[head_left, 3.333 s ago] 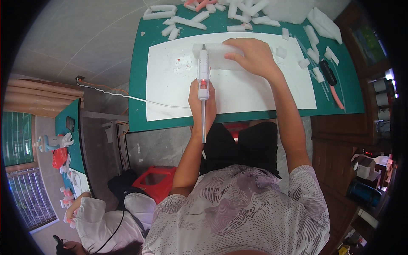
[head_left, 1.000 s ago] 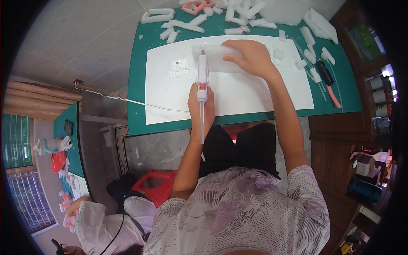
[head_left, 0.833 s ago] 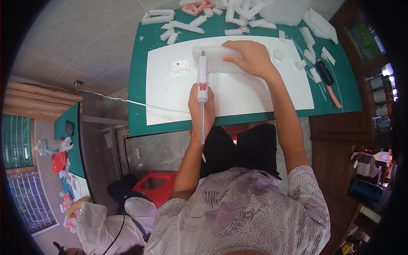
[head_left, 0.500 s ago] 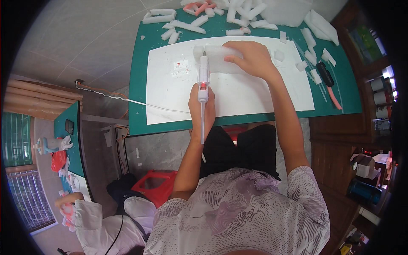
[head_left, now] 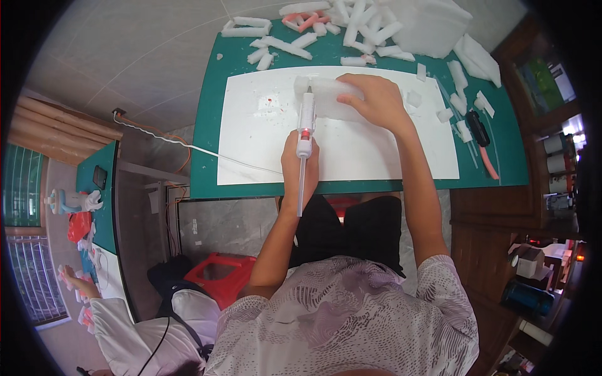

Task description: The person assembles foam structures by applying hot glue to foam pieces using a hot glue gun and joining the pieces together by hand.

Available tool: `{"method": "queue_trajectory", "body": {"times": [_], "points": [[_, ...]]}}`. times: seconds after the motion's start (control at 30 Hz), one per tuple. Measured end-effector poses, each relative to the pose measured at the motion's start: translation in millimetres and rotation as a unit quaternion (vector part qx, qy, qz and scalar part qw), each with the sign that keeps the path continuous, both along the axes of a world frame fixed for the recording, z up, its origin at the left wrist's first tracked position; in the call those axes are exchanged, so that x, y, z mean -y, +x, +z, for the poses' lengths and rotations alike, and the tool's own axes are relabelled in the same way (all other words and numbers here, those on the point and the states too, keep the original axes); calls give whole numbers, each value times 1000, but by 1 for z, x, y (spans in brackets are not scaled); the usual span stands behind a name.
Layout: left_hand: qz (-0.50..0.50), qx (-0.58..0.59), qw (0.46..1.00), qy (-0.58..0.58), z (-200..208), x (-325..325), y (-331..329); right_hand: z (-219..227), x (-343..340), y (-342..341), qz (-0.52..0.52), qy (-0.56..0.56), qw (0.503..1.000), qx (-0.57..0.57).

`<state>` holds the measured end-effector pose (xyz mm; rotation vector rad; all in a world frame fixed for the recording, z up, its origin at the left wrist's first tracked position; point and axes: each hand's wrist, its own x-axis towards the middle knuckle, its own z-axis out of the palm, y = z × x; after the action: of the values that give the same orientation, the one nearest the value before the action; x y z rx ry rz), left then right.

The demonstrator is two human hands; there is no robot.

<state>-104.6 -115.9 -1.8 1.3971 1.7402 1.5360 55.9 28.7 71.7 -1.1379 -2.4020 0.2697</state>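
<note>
My left hand (head_left: 292, 161) is wrapped round the grip of a white glue gun (head_left: 306, 119), with a clear glue stick (head_left: 301, 182) poking out of its rear. The gun's tip points away from me, at the left end of a flat white foam piece (head_left: 331, 100). A small foam block (head_left: 303, 82) sits at that end, by the nozzle; whether tip and foam touch I cannot tell. My right hand (head_left: 375, 103) grips the foam piece from its right side, thumb and fingers bent on it. The foam lies over a white board (head_left: 251, 144).
White foam strips (head_left: 285, 47), a pink foam frame (head_left: 306, 22) and a large foam block (head_left: 429, 28) lie along the green table's far edge. Black-and-pink pliers (head_left: 481, 135) rest at the right. A white cord (head_left: 194, 148) crosses to the left. A person (head_left: 125, 332) sits at lower left.
The whole view has shifted slightly. Both my hands keep their hold on the glue gun and the foam. At lower left, the other person's hand has moved outward, away from their body.
</note>
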Motion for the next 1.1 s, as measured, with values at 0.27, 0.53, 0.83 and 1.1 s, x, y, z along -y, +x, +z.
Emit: {"method": "queue_trajectory", "body": {"times": [0.27, 0.53, 0.83, 1.1], "points": [[9, 0, 1000, 4, -4, -2, 0, -4, -2, 0, -2, 24, 1000, 0], [10, -20, 1000, 4, -3, -2, -1, -1, -1, -1, -4, 11, 1000, -1], [13, -7, 1000, -21, 1, -1, -1, 1, -2, -1, -7, 0, 1000, 5], [-1, -2, 1000, 7, 0, 0, -2, 3, 0, -2, -5, 1, 1000, 2]]}}
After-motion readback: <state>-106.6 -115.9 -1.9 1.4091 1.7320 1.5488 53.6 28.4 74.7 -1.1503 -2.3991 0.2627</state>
